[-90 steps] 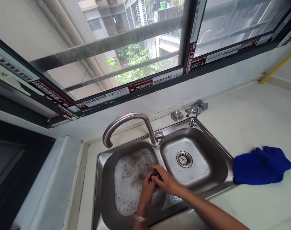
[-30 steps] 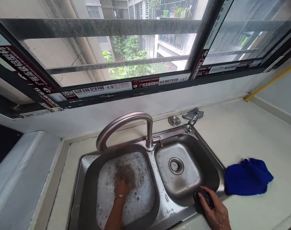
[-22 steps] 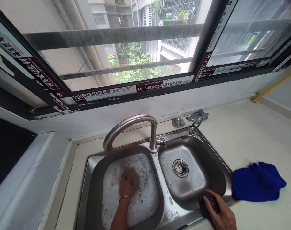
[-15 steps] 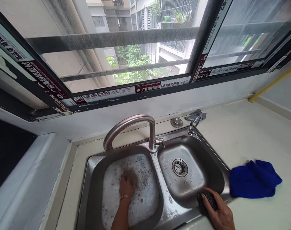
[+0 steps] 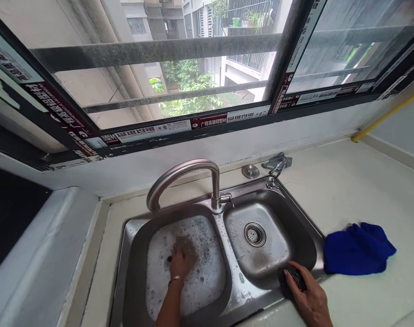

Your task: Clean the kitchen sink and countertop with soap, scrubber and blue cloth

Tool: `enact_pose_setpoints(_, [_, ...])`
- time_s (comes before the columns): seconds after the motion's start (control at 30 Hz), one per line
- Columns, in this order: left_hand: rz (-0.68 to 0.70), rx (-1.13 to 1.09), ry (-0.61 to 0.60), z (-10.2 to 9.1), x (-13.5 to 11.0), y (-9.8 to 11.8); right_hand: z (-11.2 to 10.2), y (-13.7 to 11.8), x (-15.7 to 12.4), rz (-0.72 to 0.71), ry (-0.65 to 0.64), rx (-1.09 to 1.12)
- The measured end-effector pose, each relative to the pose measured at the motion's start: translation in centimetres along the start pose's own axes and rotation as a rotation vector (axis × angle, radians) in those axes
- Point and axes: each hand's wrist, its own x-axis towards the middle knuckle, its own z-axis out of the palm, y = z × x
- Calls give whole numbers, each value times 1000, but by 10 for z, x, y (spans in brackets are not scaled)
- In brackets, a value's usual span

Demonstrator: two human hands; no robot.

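My left hand point(image 5: 180, 262) reaches into the soapy water point(image 5: 207, 272) of the left sink basin. Its fingers are under the water and suds, so what they touch is hidden. A small dark spot point(image 5: 169, 258) shows just left of the fingers; I cannot make out what it is. Over the front edge of the right basin point(image 5: 261, 268), my right hand point(image 5: 311, 293) is closed round a rounded black scrubber point(image 5: 293, 278) with a rough, shiny surface. That basin has a strainer drain point(image 5: 255, 235) in its floor.
A curved metal faucet point(image 5: 184, 167) stands between the basins, its spout swung left. Right of the sink lies a blue cloth point(image 5: 358, 250). Behind it sit a metal sink plug point(image 5: 250, 171) and a grey rag point(image 5: 277, 161). A window point(image 5: 193, 91) rises behind.
The small dark spot beside my left hand has come into view in the suds. My left hand has shifted slightly; my right hand keeps its hold on the black scrubber.
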Motion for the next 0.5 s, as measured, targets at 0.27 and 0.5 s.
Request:
enact_pose_setpoints(0.27, [-95, -153, 48, -64, -5, -11, 5, 9, -2, 32, -24, 27])
enact_pose_setpoints(0.5, [-216, -575, 447, -144, 6, -17, 6, 8, 1, 77, -35, 98])
